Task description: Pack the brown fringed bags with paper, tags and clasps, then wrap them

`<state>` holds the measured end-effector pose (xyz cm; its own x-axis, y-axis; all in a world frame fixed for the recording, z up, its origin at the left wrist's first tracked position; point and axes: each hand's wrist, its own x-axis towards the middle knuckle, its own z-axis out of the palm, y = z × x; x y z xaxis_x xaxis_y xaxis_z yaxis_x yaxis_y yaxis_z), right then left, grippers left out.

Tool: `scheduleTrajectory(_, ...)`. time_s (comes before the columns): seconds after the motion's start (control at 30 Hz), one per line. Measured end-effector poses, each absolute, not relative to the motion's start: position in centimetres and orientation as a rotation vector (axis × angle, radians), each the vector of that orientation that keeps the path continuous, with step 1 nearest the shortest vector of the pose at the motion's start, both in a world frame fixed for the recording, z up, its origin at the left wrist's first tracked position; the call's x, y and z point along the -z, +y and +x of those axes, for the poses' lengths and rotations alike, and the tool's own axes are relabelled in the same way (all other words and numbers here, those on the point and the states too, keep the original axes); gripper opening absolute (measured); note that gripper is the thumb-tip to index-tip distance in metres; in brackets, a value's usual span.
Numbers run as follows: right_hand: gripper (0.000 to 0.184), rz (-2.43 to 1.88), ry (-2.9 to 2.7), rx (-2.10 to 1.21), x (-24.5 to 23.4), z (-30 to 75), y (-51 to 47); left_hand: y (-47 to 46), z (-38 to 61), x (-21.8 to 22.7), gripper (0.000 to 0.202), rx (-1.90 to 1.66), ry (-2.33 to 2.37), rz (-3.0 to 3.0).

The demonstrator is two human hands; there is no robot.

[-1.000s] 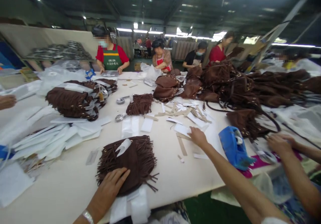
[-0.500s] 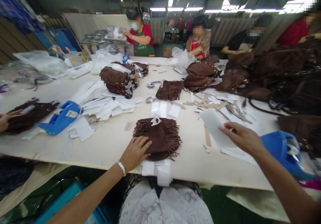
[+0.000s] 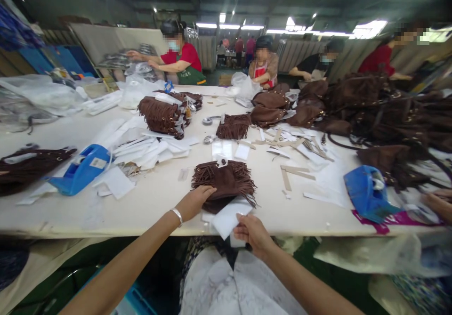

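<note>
A brown fringed bag (image 3: 224,181) lies in front of me on the table. My left hand (image 3: 194,203) is closed on the front edge of its flap, which looks lifted a little. Between finger and thumb, my right hand (image 3: 253,232) pinches a white sheet (image 3: 229,217) by its near right corner. The sheet's far edge reaches the bag's near side, under the flap; whether it is inside the bag I cannot tell. Other white pieces lie partly hidden under the sheet at the table's edge.
Blue tape dispensers stand left (image 3: 83,166) and right (image 3: 369,192). White sheets (image 3: 151,151) are heaped left of centre. Stacked fringed bags (image 3: 160,115) and another fringed bag (image 3: 233,125) lie beyond. Brown bags (image 3: 374,98) pile up at right. Co-workers stand across the table; another person's hand (image 3: 439,204) shows at right.
My right hand has brought the white sheet from the right over to the bag's near side. My left hand has gone from resting on the flap to gripping its edge.
</note>
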<state>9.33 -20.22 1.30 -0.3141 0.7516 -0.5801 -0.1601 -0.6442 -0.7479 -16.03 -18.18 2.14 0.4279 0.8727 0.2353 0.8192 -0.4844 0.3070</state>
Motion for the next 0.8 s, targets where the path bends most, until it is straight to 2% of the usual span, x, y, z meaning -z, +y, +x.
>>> scheduleTrajectory(0.2,0.019,-1.286,-0.576,-1.884,-1.0,5.1,-20.8,-17.9,-17.3,-1.8,0.079,-0.546,1.399,2.484)
scheduleTrajectory(0.5,0.018,-1.330,-0.527,-1.862,-1.3,2.9,-19.7,-18.2,-18.2,-2.1,0.090,-0.537,1.293,2.481)
scheduleTrajectory(0.6,0.016,-1.370,-0.574,-1.886,-1.2,3.2,-19.5,-18.8,-17.7,-2.8,0.080,-0.536,1.307,2.518)
scheduleTrajectory(0.73,0.017,-1.424,-0.643,-1.919,-0.6,3.7,-19.1,-19.7,-15.7,-4.3,0.044,-0.560,1.438,2.657)
scheduleTrajectory(0.8,0.018,-1.423,-0.675,-1.946,-0.2,4.0,-18.9,-20.0,-14.2,-4.7,0.039,-0.544,1.540,2.730)
